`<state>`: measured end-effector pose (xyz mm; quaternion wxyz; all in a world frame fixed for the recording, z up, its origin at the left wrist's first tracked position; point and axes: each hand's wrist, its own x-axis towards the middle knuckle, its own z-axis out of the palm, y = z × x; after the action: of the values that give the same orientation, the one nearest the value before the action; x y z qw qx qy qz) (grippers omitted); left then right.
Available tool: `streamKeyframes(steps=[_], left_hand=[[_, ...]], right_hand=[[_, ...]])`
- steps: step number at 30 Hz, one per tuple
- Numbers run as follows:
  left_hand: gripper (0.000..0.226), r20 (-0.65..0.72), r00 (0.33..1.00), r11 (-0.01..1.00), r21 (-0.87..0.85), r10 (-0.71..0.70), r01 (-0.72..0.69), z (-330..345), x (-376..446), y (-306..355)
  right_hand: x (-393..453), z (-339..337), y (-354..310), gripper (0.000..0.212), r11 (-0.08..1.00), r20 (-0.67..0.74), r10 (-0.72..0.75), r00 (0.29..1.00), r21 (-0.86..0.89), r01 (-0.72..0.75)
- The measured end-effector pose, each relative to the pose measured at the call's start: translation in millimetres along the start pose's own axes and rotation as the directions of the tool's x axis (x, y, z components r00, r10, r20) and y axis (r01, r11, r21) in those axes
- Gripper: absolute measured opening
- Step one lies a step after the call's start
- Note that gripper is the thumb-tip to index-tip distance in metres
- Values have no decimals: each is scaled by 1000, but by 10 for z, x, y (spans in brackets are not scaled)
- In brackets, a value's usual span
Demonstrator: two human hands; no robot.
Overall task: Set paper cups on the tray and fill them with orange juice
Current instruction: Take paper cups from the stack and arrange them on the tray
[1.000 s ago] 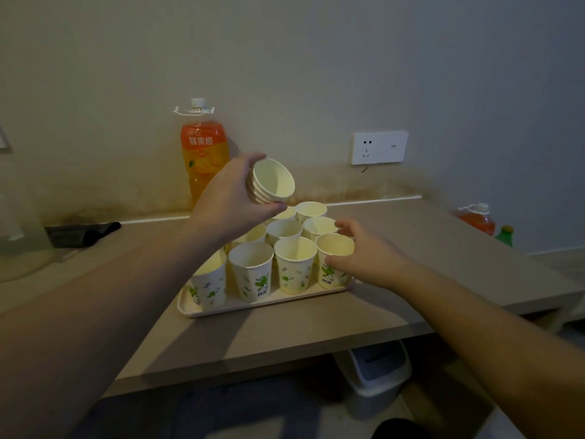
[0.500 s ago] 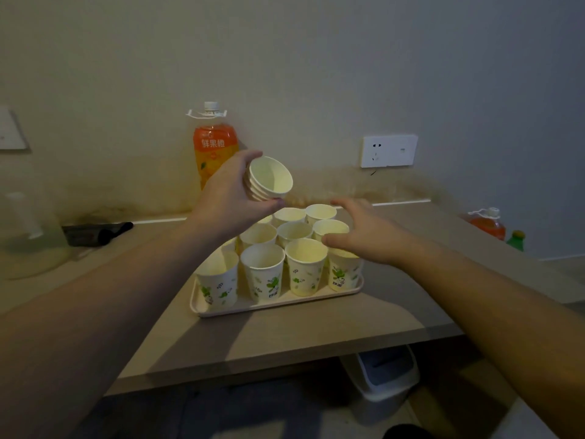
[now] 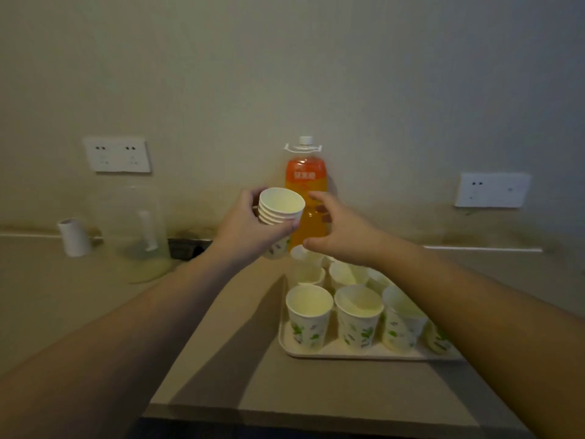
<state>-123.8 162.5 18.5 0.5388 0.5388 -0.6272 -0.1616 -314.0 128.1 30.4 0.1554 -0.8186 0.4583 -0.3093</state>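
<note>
- Cups stand upright in close rows on the tray, mouths up and ready for pouring; the tray sits on the bench near its front edge, within easy arm's reach. From here I see no juice in any of them.
- Left hand grips a nested stack of spare cups, held up above the bench with the mouth tipped toward the person, probably so the next cup can be peeled off the top.
- Right hand reaches toward that stack, fingers loosely spread and holding nothing; it looks set to pluck a cup, though it hovers in front of the bottle too.
- Juice bottle stands capped against the wall just behind the tray, parked until the cups are all down.
- Only the head view is given. To the left, a clear jug and a paper roll sit on the bench, apart from the work.
</note>
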Motion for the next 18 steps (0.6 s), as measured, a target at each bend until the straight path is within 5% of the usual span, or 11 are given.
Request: streamKeyframes(steps=[12, 18], left_hand=[[113, 116, 974, 950, -224, -194, 216, -440, 400, -659], [74, 91, 938, 897, -274, -333, 345, -468, 444, -1048]], right_hand=[[801, 725, -402, 108, 962, 175, -21, 984, 273, -28], [1224, 944, -307, 103, 968, 169, 62, 984, 229, -101]])
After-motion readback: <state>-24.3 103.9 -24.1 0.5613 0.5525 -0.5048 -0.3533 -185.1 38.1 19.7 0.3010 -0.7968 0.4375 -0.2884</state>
